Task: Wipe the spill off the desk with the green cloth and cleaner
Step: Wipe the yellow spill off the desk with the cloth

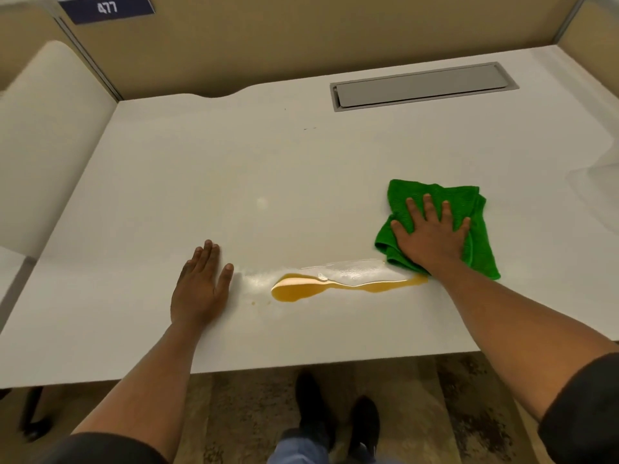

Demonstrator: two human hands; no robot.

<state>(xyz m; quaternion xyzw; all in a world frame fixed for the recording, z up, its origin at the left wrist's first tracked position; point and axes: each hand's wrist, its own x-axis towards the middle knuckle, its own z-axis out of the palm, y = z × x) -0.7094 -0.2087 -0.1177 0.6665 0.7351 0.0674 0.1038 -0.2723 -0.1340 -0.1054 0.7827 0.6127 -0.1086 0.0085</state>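
Observation:
An amber spill [301,288] lies on the white desk [234,162] near its front edge, stretched into a thin trail to the right, with a clear wet film above the trail. A crumpled green cloth [469,209] lies at the trail's right end. My right hand [432,236] presses flat on the cloth, fingers spread. My left hand [201,286] rests flat on the bare desk just left of the spill, holding nothing. No cleaner bottle is in view.
A grey cable hatch [422,85] is set into the desk at the back right. Tan partition walls [301,38] enclose the back and sides. A blue number plate [107,8] hangs at the top left. My shoes [335,426] stand on the patterned carpet below the desk's front edge.

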